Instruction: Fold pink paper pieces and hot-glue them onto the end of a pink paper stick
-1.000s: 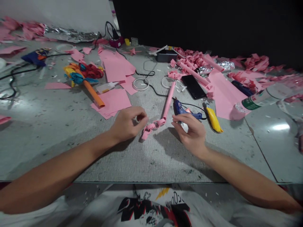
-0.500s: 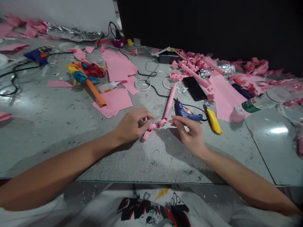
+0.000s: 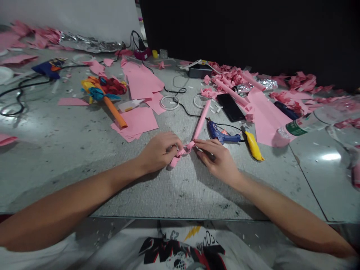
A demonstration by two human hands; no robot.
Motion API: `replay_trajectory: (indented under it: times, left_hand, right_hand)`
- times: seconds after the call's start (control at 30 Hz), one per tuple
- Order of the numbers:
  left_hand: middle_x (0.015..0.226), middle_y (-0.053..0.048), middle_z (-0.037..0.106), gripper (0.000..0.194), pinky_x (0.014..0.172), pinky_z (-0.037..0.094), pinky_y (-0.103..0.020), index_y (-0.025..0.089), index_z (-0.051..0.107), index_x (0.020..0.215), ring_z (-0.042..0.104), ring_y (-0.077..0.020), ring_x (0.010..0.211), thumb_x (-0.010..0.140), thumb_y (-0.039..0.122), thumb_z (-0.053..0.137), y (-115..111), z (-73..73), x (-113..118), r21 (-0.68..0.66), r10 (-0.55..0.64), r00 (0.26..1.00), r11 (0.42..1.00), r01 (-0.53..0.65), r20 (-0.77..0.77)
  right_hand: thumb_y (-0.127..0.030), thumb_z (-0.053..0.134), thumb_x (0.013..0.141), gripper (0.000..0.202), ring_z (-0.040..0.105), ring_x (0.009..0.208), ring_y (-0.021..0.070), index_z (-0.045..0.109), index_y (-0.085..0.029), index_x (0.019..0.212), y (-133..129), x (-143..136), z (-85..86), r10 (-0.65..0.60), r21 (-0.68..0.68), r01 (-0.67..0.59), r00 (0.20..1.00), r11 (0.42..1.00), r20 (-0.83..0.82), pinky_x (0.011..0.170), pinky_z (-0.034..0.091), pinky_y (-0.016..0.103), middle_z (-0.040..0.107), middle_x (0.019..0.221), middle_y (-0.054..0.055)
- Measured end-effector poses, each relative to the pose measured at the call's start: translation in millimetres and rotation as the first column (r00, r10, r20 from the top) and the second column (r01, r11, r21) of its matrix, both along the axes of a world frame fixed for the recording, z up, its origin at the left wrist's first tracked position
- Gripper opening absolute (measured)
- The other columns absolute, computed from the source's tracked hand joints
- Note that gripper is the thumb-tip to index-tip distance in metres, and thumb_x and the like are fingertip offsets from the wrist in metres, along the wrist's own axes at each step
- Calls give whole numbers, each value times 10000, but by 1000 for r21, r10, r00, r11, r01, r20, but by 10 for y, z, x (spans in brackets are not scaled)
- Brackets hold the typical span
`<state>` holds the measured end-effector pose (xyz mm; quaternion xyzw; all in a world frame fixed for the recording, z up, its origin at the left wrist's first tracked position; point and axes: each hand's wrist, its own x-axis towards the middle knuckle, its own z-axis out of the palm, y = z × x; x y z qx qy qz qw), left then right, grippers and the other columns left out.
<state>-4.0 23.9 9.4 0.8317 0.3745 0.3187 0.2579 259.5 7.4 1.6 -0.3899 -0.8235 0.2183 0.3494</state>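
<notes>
A pink paper chain [image 3: 174,161] of small curled loops lies on the table between my hands. My left hand [image 3: 161,150] is closed, with thumb and fingertips pinching the chain's middle; its exact grip is partly hidden by the fingers. From the right, my right hand [image 3: 218,157] reaches in with its fingertips against the chain's upper loop. Its thumb and forefinger are apart. A rolled pink paper tube [image 3: 201,120] slants away from that upper loop, whose join with the tube is partly covered.
A blue glue gun [image 3: 222,134] and a yellow packet [image 3: 254,146] lie beside my right hand. Behind are a black phone [image 3: 230,107], a white ring [image 3: 169,102] and pink sheets [image 3: 140,122]. A paper flower bunch has an orange stem [image 3: 114,111]. A plastic bottle [image 3: 312,120] lies right.
My right hand has moved left and slightly down, bringing its fingertips onto the chain's upper loop. My left hand has shifted slightly and stays at the chain.
</notes>
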Motion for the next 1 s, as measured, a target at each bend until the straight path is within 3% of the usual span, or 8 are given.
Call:
replay_trajectory:
  times: [0.17, 0.37, 0.47, 0.57, 0.67, 0.73, 0.83, 1.0]
  left_hand:
    - [936, -31, 747, 183, 861, 493, -345, 192, 692, 924, 675, -188, 913, 946, 81, 550, -15, 3, 12, 91, 70, 994, 993, -77, 78]
    - [931, -29, 729, 95, 812, 519, -310, 199, 684, 938, 681, -169, 882, 969, 111, 667, -48, 23, 30, 203, 67, 979, 973, -107, 194]
    - [916, -18, 753, 123, 801, 524, -296, 206, 687, 938, 696, -157, 862, 977, 92, 664, -67, 18, 28, 231, 31, 977, 970, -81, 212]
    - [922, -15, 774, 65, 796, 531, -292, 210, 718, 959, 715, -157, 852, 997, 161, 696, -52, 9, 30, 189, 62, 974, 976, -104, 217]
    - [1005, -31, 796, 147, 870, 544, -329, 218, 753, 1073, 734, -182, 935, 1063, 236, 608, 0, -17, 37, 95, 170, 971, 978, -188, 166]
    - [1117, -58, 790, 228, 954, 539, -388, 217, 757, 1177, 724, -222, 1049, 1084, 286, 561, 29, -42, 42, 69, 204, 976, 975, -209, 69]
    - [1225, -93, 750, 323, 1008, 507, -464, 199, 748, 1274, 677, -276, 1148, 1094, 332, 515, 28, -65, 50, 74, 169, 979, 984, -161, -114]
    - [1122, -80, 743, 371, 930, 465, -464, 203, 794, 1162, 641, -277, 1064, 1069, 234, 436, -19, -38, 45, 42, 101, 958, 995, -93, -269]
  right_hand:
    - [-156, 664, 1026, 334, 739, 1219, 268, 787, -317, 1292, -21, 24, 33, -13, 5, 13, 991, 1000, -130, 1042, 574, 519, 800, 1324, 54]
    - [-306, 644, 1070, 520, 774, 1141, 258, 564, -428, 1569, -105, 66, 51, 19, -353, -257, 831, 900, -555, 1014, 633, 526, 725, 1472, 32]
    - [-333, 658, 1059, 469, 780, 1143, 273, 617, -416, 1519, -95, 64, 17, -6, -399, -315, 780, 861, -626, 966, 655, 518, 728, 1469, 35]
    - [-295, 666, 1055, 384, 785, 1109, 257, 692, -391, 1426, -77, 56, 16, -38, -365, -189, 846, 912, -533, 967, 652, 500, 792, 1343, 27]
    - [-209, 640, 1057, 317, 761, 1132, 251, 755, -349, 1318, -73, 49, 47, -40, -120, 8, 963, 993, -265, 1031, 611, 507, 820, 1229, 32]
    - [-151, 622, 1049, 384, 721, 1239, 265, 726, -333, 1371, -70, 43, 57, 23, 55, -18, 995, 998, -92, 1097, 570, 533, 786, 1327, 51]
    - [-116, 615, 1038, 455, 633, 1398, 290, 662, -288, 1457, -59, 33, 32, 143, 125, -154, 985, 980, 96, 1173, 520, 565, 674, 1533, 84]
    - [-117, 602, 1043, 237, 716, 1211, 273, 751, -244, 1177, -48, 25, 5, 147, 107, -162, 981, 981, 130, 1019, 592, 505, 744, 1406, 90]
